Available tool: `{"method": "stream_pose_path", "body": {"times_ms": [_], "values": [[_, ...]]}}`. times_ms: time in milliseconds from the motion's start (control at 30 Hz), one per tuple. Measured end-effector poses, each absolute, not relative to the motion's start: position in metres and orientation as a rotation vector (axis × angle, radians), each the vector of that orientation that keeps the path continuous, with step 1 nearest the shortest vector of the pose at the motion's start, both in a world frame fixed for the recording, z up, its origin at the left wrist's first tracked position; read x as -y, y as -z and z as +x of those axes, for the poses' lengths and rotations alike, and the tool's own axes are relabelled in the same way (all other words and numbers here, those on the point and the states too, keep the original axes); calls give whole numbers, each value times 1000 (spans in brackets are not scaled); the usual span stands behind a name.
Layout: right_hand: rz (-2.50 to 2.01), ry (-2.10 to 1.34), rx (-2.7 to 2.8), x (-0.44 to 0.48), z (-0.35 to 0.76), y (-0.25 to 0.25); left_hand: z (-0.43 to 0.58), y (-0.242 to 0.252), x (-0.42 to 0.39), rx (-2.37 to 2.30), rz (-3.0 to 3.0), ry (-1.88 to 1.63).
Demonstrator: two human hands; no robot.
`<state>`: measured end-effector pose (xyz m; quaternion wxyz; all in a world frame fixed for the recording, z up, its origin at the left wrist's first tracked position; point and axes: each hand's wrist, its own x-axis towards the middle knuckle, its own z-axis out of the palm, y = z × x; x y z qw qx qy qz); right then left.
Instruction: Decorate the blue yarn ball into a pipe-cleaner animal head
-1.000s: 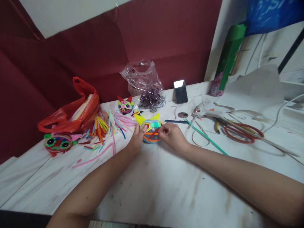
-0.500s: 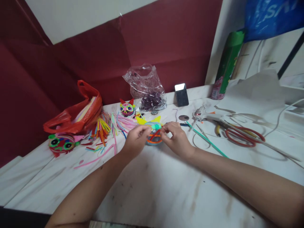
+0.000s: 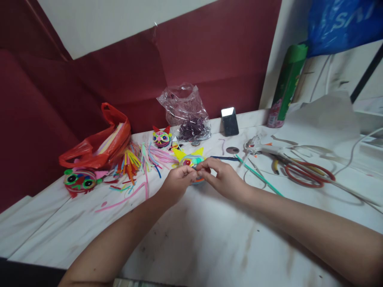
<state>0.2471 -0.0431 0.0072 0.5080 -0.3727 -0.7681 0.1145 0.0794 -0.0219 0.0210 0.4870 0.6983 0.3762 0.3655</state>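
The blue bag (image 3: pixel 347 34) reads "SA" (the rest unclear)

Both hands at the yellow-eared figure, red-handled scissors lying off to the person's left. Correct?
Not the side: the head view shows the red-handled scissors lying off to the person's right. Left hand and right hand are at the yellow-eared figure.

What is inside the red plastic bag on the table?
In the red bag, pale strips show at the opening; whatever lies deeper is covered by the plastic and cannot be seen.
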Motion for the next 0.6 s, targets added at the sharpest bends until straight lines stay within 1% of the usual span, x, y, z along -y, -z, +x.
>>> {"method": "stream_pose_path", "body": {"times_ms": [233, 433, 600], "values": [[-998, -306, 1828, 50, 244, -15, 82, -15, 23, -807, 1581, -994], [-1203, -602, 1731, 52, 248, -27, 81, -19, 20, -818, 1460, -940], [-1265, -652, 1735, 50, 256, -35, 79, -22, 18, -830, 1496, -909]]}}
